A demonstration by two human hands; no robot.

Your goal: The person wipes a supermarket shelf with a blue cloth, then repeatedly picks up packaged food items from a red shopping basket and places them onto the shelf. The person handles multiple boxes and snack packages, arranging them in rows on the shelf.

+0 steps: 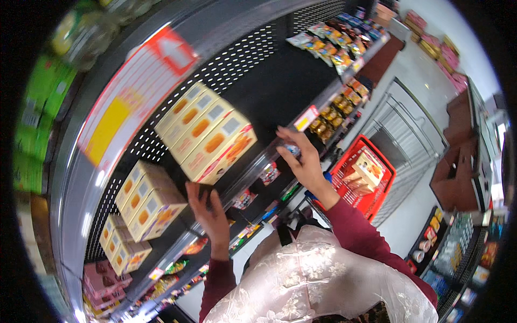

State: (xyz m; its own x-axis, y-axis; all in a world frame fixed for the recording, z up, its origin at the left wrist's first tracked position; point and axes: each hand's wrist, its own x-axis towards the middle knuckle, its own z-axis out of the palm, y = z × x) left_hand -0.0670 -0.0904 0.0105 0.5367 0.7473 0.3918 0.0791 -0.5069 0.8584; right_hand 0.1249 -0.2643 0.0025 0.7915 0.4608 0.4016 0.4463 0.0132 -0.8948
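Observation:
A block of cream snack boxes (206, 133) stands on the black shelf before me. My left hand (210, 214) is just below its near lower corner, fingers apart, nothing seen in it; whether the fingertips touch the box is unclear. Over the shelf's front edge, to the right of the block, my right hand (301, 159) has its fingers spread and bent. A small blue-and-white item shows between thumb and fingers; whether it is held cannot be told. More cream boxes (151, 202) stand to the left of the block.
A red plastic basket (385, 194) with cream boxes inside sits in a metal shopping cart (422, 133) at the right. Wrapped snacks (331, 44) lie farther along the shelf. Pink boxes (106, 280) are at the lower left. A large price sign (133, 97) hangs above the shelf.

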